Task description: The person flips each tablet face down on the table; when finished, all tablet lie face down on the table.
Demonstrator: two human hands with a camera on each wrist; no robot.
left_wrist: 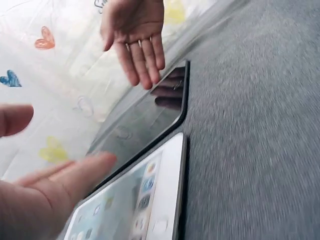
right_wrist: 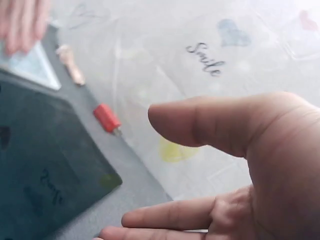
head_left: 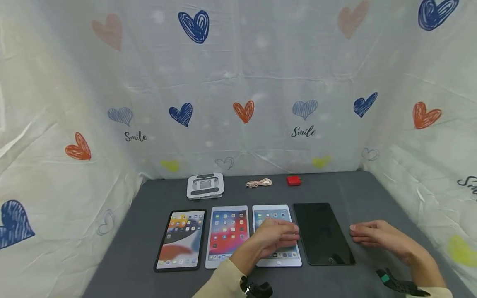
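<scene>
Four tablets would be over the count, so several tablets lie in a row on the grey table. My left hand, fingers straight, hovers over a white tablet with a lit home screen, overlapping it in the head view. Beside that lies a tablet with a dark screen. To its right my right hand is held with straight fingers and thumb apart, grasping nothing; the right wrist view shows its thumb and fingers spread. Further left are another lit white tablet and a black-framed lit tablet.
A folded white stand, a coiled pale cable and a red charger plug lie along the back of the grey table. A white sheet printed with hearts hangs behind and on both sides.
</scene>
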